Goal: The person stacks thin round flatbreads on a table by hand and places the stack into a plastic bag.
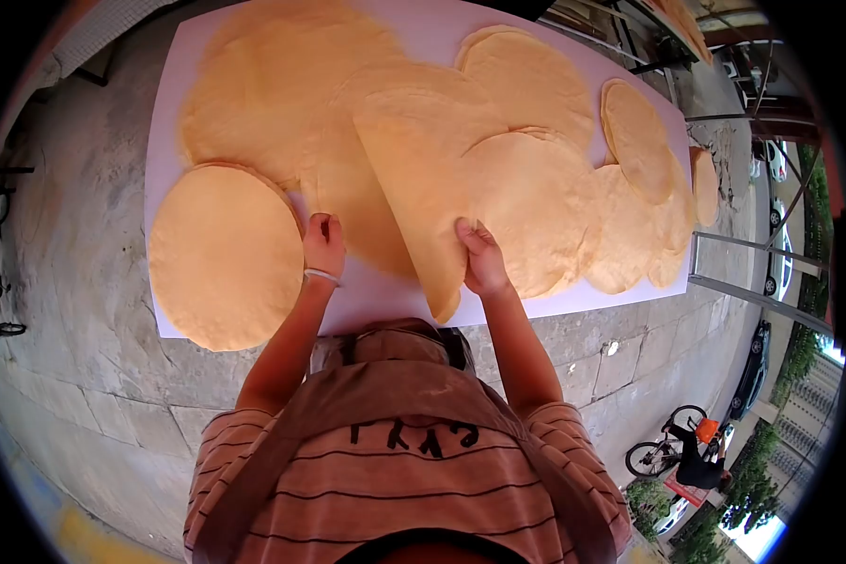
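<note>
Thin, round, pale-orange pancakes lie overlapping on a white tabletop (164, 122). In the middle one large pancake (423, 179) is partly folded over, its straight fold edge slanting down to a narrow tip near the table's front edge. My right hand (482, 257) is closed with thumb and fingers pinching the right side of this folded sheet. My left hand (324, 246), wearing a pale bracelet on the wrist, is closed at the near edge of the sheet left of the fold. A neat round stack of pancakes (226, 256) sits just left of it.
Several more pancake piles (536, 207) spread along the right side, and a wide layer (273, 85) covers the back left. Grey concrete paving (75, 226) surrounds the table. Metal poles (757, 296) stand at the right. Further off are a person with a bicycle (667, 451) and parked cars.
</note>
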Demonstrator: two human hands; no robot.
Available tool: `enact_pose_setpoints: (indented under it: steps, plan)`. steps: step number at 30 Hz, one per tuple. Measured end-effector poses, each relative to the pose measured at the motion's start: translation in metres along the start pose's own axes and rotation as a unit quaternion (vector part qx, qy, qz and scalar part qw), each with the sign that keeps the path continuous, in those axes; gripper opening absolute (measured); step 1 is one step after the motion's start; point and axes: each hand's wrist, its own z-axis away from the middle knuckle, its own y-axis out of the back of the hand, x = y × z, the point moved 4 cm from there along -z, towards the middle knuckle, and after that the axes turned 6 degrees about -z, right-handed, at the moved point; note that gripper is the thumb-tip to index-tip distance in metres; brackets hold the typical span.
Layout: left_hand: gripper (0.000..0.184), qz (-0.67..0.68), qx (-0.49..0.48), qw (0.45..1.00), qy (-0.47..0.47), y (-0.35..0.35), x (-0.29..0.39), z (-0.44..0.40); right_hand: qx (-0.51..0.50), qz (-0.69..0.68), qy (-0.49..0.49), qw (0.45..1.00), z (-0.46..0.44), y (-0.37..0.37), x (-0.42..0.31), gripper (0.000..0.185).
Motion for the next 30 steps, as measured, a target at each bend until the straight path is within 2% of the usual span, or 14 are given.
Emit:
enact_pose_setpoints:
  steps: [2, 4, 6, 9, 10, 12, 15, 16, 19, 22, 23, 25, 28, 30]
  plan:
    - [0.009, 0.083, -0.055, 0.995, 0.020, -0.030, 0.012, 0.010, 0.013, -0.056, 0.071, 0.996, 0.029, 0.030, -0.049, 0.041]
    - [0.009, 0.095, -0.152, 0.983, 0.047, -0.077, 0.021, 0.022, 0.115, -0.128, 0.125, 0.977, 0.081, 0.063, -0.100, 0.047]
    - [0.016, 0.035, -0.132, 0.978, -0.160, -0.121, 0.023, 0.029, 0.161, -0.059, 0.247, 0.954, 0.147, 0.048, -0.166, 0.051]
    - [0.024, -0.157, 0.012, 0.955, -0.250, -0.171, 0.010, 0.035, 0.147, -0.025, 0.350, 0.925, 0.212, 0.028, -0.241, 0.045]
    - [0.025, -0.115, -0.080, 0.985, -0.103, -0.179, 0.015, 0.030, 0.192, 0.040, 0.360, 0.912, 0.226, 0.052, -0.270, 0.041]
    - [0.028, -0.034, -0.249, 0.947, 0.199, -0.183, 0.035, 0.033, 0.246, 0.173, 0.377, 0.876, 0.222, 0.087, -0.305, 0.031]
    - [0.028, -0.194, -0.315, 0.923, 0.108, -0.193, 0.028, 0.025, 0.278, 0.474, 0.359, 0.755, 0.148, 0.113, -0.283, 0.022]
    - [0.027, -0.204, -0.258, 0.944, 0.022, -0.198, 0.014, 0.023, 0.283, 0.567, 0.358, 0.686, 0.116, 0.115, -0.259, 0.021]
    - [0.023, -0.152, -0.249, 0.952, -0.089, -0.212, 0.039, 0.047, 0.151, 0.633, 0.372, 0.662, 0.050, 0.089, -0.138, 0.024]
    - [0.030, -0.194, -0.251, 0.945, -0.084, -0.217, 0.088, 0.072, 0.128, 0.641, 0.228, 0.721, 0.036, 0.079, -0.060, 0.028]
    - [0.034, -0.086, -0.300, 0.949, -0.034, -0.218, 0.095, 0.079, 0.158, 0.620, 0.205, 0.741, 0.040, 0.076, -0.059, 0.030]
    - [0.042, 0.134, -0.383, 0.912, 0.066, -0.217, 0.105, 0.092, 0.166, 0.630, 0.245, 0.718, 0.041, 0.084, -0.065, 0.032]
    - [0.048, 0.178, -0.395, 0.898, 0.080, -0.226, 0.107, 0.108, 0.162, 0.648, 0.231, 0.708, 0.037, 0.120, -0.102, 0.032]
    - [0.047, 0.196, -0.375, 0.899, 0.110, -0.229, 0.086, 0.110, 0.243, 0.726, 0.254, 0.592, 0.051, 0.127, -0.186, 0.030]
